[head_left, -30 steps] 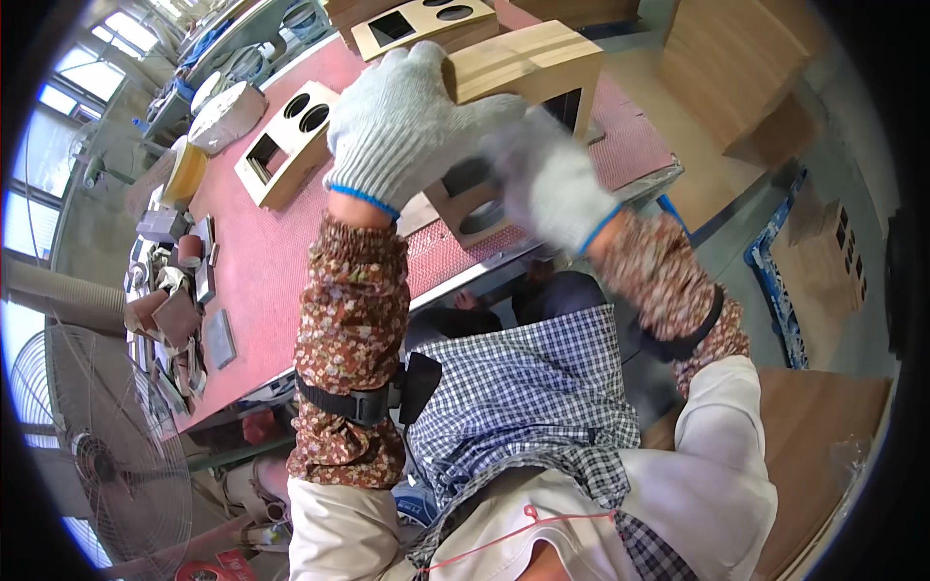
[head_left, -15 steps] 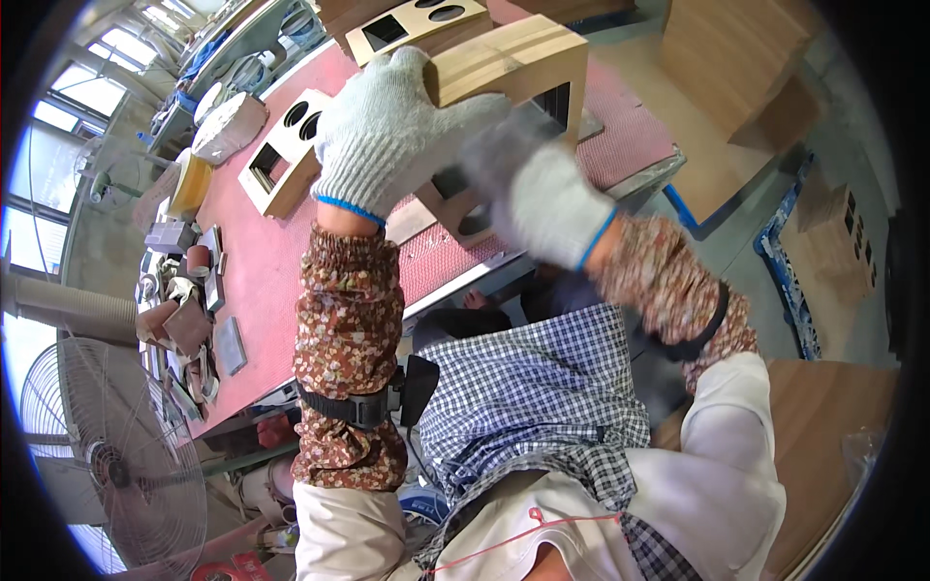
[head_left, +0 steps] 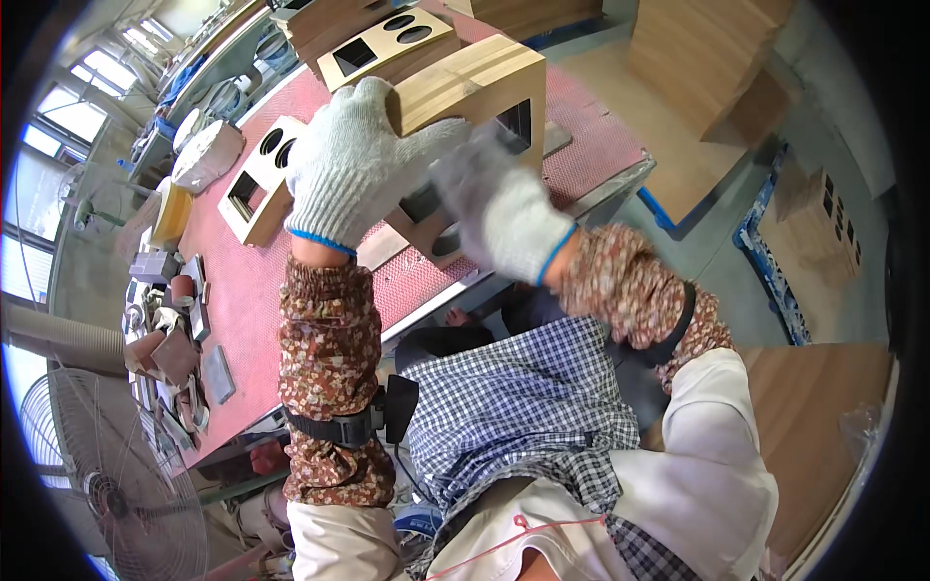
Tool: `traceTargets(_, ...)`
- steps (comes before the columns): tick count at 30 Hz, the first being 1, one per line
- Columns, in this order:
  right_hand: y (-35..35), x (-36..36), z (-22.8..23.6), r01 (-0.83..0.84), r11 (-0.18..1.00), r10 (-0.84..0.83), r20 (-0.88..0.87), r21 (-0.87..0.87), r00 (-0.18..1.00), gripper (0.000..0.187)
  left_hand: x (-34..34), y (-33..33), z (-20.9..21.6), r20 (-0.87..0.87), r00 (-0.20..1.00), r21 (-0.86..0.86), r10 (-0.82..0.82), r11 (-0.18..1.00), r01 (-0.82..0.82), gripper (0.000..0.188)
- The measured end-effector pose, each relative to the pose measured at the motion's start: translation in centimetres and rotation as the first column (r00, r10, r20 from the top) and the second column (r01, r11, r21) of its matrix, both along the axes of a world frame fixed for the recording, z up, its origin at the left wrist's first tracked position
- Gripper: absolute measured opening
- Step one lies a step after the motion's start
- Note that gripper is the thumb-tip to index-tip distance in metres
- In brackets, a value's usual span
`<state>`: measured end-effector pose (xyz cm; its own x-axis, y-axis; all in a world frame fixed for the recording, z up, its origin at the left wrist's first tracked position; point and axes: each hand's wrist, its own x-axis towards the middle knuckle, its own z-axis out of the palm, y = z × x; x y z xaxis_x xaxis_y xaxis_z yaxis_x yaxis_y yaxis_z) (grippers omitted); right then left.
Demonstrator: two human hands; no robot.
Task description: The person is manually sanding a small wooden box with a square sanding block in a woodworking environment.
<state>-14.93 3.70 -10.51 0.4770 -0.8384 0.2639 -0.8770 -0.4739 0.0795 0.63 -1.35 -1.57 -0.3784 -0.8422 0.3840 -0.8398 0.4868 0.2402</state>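
A pale wooden box (head_left: pixel 475 82) with square and round cut-outs stands at the near edge of the pink table mat. My left hand (head_left: pixel 354 160), in a white knit glove with a blue cuff, grips its left side, the thumb lying along the upper edge. My right hand (head_left: pixel 509 208), gloved alike, is at the box's front face beside the openings. Motion smears its fingers, and a grey patch there could be the glove's palm or something held; I cannot tell. The lower part of the box front is partly hidden behind this hand.
Similar wooden boxes stand left (head_left: pixel 262 184) and at the far side (head_left: pixel 387 46) of the pink mat (head_left: pixel 252 339). Sanding blocks and scraps (head_left: pixel 174 353) crowd the left edge, near a large fan (head_left: pixel 107 494). Right of the table are wooden panels (head_left: pixel 707 58) and a blue-edged pallet (head_left: pixel 770 261).
The whole scene has shifted slightly left in the picture, as the view moved. My left hand keeps its hold on the box; my right hand remains blurred at its front.
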Motion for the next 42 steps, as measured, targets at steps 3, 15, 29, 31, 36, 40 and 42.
traceTargets(3, -0.1, 0.3, -0.9, -0.18, 0.887, 0.259, 0.136, -0.426, 0.956, 0.051, 0.5, -0.2, -0.9, -0.082, 0.994, -0.139, -0.068, 0.989, 0.057, 0.065)
traceTargets(15, -0.4, 0.2, 1.2, 0.029, 0.99, -0.043, 0.101, 0.141, 0.994, 0.036, 0.2, 0.0, 0.5, 0.019, 0.998, 0.068, 0.056, 0.996, -0.057, 0.075)
traceTargets(29, -0.7, -1.6, 4.0, 0.077, 0.924, -0.199, 0.298, 0.374, 0.934, 0.025, -0.1, 0.1, 0.0, 0.006, 1.0, -0.007, 0.02, 1.0, -0.02, 0.064)
traceTargets(31, 0.0, 2.2, 2.1, -0.014, 1.0, 0.016, -0.159, 0.018, 0.987, 0.027, 0.2, -0.8, -0.8, -0.017, 1.0, -0.015, 0.018, 1.0, -0.018, 0.075)
traceTargets(36, -0.2, -2.4, 6.3, 0.047, 0.882, -0.165, 0.214, 0.468, 0.963, 0.032, 0.4, -0.2, 0.1, 0.018, 1.0, -0.001, 0.019, 1.0, -0.019, 0.076)
traceTargets(40, 1.4, 1.5, 0.8, -0.099, 0.99, 0.067, 0.271, 0.104, 0.96, 0.039, -0.2, -0.5, -0.2, 0.011, 1.0, 0.038, 0.006, 0.999, -0.007, 0.077)
traceTargets(42, -0.7, -2.1, 1.1, -0.054, 0.989, 0.003, 0.345, 0.138, 0.939, 0.035, 0.2, 0.2, 0.2, 0.02, 1.0, 0.027, 0.019, 0.999, -0.02, 0.077)
